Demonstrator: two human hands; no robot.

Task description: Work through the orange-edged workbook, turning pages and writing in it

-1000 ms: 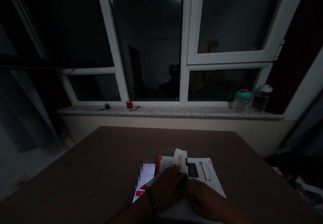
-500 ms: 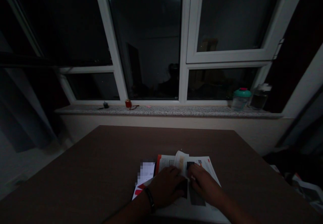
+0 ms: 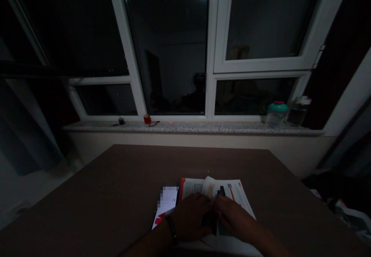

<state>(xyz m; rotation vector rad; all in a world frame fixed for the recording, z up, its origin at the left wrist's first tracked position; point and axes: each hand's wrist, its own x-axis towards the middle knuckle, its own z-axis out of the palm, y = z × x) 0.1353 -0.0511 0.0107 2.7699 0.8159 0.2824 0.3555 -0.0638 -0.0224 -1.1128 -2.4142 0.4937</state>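
Observation:
An open book with white printed pages lies on the table, one page curled up near its middle. My left hand, with a dark band on the wrist, rests flat over the left page, its fingers stretched toward the fold. On the other side my right hand has its fingers bent together on the page beside the fold, close to the left fingertips. Dark printed areas show between the hands. The right fingertips are partly hidden and dim. A phone with a lit screen lies left of the book, partly under a page with red marks.
The brown table reaches to a wall below a stone windowsill. On the sill stand a teal-lidded container, a clear jar, a small red object and a small dark bottle. Papers lie at the far right.
My right hand has shifted slightly toward the fold, nearer my left hand. The raised page has curled lower, and the dark printed areas show differently.

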